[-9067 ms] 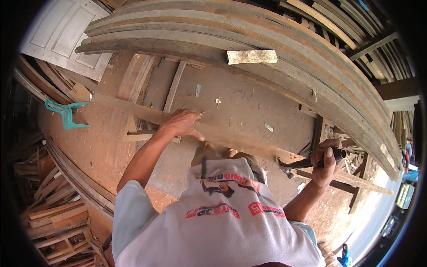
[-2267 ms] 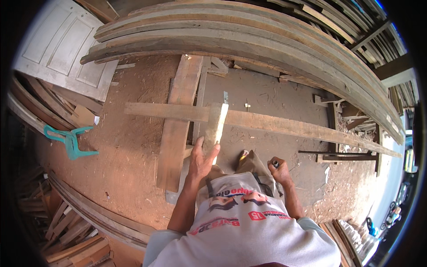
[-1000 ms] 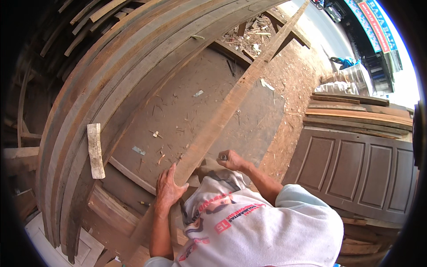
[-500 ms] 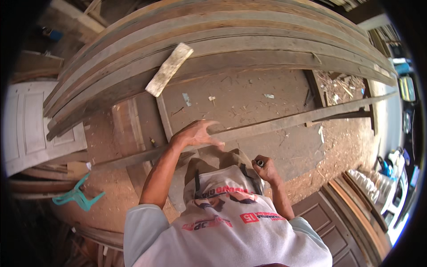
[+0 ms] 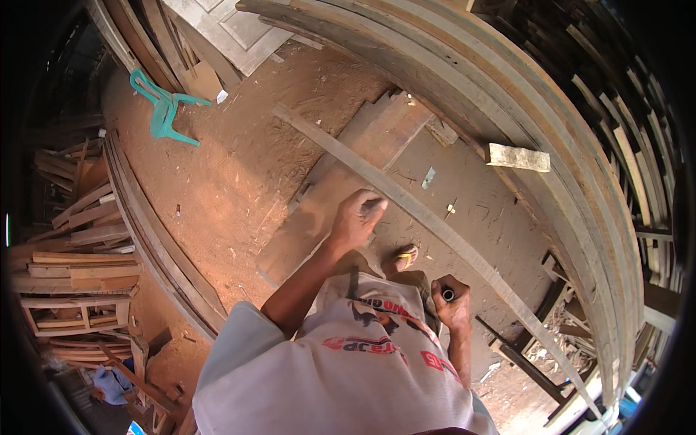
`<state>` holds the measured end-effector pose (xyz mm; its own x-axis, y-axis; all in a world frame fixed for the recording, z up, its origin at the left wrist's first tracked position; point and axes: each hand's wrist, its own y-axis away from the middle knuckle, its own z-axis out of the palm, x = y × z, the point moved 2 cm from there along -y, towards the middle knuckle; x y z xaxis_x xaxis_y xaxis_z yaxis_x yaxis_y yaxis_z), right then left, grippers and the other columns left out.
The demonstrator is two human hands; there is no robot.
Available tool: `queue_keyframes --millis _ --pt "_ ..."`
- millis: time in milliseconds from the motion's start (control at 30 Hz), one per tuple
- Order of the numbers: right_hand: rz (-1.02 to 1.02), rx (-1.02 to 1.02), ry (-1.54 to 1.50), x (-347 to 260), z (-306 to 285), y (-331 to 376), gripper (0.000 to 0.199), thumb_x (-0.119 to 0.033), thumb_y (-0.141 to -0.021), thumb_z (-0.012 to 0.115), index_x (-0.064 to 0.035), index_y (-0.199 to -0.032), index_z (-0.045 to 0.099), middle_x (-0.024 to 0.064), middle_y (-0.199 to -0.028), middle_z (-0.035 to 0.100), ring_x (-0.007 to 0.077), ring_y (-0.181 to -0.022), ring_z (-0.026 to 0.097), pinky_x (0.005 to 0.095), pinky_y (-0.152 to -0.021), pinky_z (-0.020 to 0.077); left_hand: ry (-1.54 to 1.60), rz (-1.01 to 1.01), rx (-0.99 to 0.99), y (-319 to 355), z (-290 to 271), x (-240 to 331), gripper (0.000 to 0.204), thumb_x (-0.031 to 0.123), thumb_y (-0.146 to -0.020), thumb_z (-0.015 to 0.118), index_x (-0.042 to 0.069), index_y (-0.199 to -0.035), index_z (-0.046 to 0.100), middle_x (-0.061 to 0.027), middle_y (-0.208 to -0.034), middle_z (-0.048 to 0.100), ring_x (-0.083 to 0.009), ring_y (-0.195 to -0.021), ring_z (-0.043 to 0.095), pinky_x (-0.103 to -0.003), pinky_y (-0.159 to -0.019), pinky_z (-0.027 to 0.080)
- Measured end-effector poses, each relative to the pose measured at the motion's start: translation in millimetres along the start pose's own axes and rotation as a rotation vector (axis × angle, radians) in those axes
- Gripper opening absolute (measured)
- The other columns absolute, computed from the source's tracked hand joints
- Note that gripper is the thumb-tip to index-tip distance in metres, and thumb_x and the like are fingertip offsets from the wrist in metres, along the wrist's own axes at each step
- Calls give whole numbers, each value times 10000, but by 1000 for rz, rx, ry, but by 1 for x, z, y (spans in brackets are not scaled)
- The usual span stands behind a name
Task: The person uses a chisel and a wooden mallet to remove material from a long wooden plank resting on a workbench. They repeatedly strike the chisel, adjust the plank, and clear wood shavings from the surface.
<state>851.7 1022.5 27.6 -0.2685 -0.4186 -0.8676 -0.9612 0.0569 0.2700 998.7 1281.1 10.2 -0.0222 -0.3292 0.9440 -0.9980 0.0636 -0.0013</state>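
Observation:
My left hand point(image 5: 359, 219) is raised just to the near left of a long narrow wooden batten point(image 5: 409, 203), apart from it in the picture. Its fingers curl in toward the thumb; whatever may be inside the curl is hidden. Close to my body on the right, my right hand point(image 5: 454, 304) is wrapped round a dark rod-like handle point(image 5: 448, 295). A round hollow end of that handle points up, and the rest of it is out of sight. The batten slants from the far left down to the near right, past both hands.
Long stacked boards point(image 5: 507, 80) run along the far right, with a short pale wood block point(image 5: 518, 157) on them. A teal plastic chair point(image 5: 165, 109) lies at the far left. Wood pieces point(image 5: 87, 272) pile up at left. Wide flat boards point(image 5: 384, 130) lie beneath the batten.
My view has swung left, showing the wood piles there. My left hand has come off the batten and its spread fingers have curled. The right hand keeps its grip on the dark handle.

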Motion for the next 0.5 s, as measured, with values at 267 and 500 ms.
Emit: queue_keyframes --millis 267,500 --pt "-364 -16 -159 -170 37 -42 239 -196 -896 705 10 -789 646 53 -636 623 105 -520 532 270 -493 420 22 -234 397 23 -122 -114 245 232 -959 697 -3 -1020 664 -63 -857 664 -122 -797 599 -289 -723 503" --pt "-804 -161 -613 -322 76 -109 369 -297 -965 684 30 -873 538 54 -586 493 122 -457 466 267 -416 413 84 -205 519 -2 -147 -143 299 260 -963 679 -13 -1081 654 -106 -982 678 -183 -907 622 -324 -826 496"
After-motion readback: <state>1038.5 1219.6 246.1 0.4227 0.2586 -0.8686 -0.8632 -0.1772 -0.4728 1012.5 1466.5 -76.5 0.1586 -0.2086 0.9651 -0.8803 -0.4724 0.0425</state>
